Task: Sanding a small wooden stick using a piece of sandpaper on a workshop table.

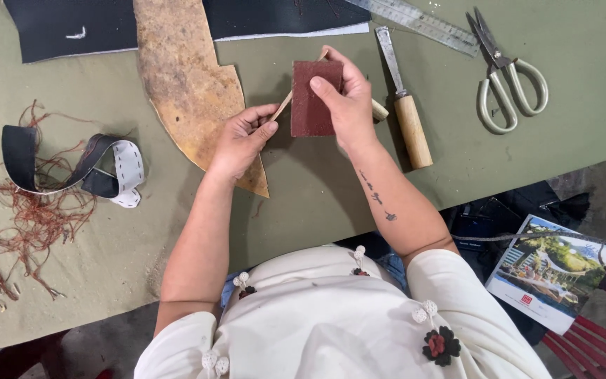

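Observation:
My right hand [348,98] grips a dark reddish-brown rectangular block of sandpaper [308,105] over the green table [317,189]. My left hand [241,139] pinches a thin tan strip [283,105] that runs slanted under the block's left edge. Its far tip pokes out above the block. Both hands sit close together near the table's middle.
A large tan leather piece [184,77] lies left of the hands, with black sheet material [71,24] behind it. A wooden-handled knife [405,105], a steel ruler [422,21] and scissors [503,77] lie to the right. A black-and-white strap [99,168] and reddish threads [29,224] lie far left.

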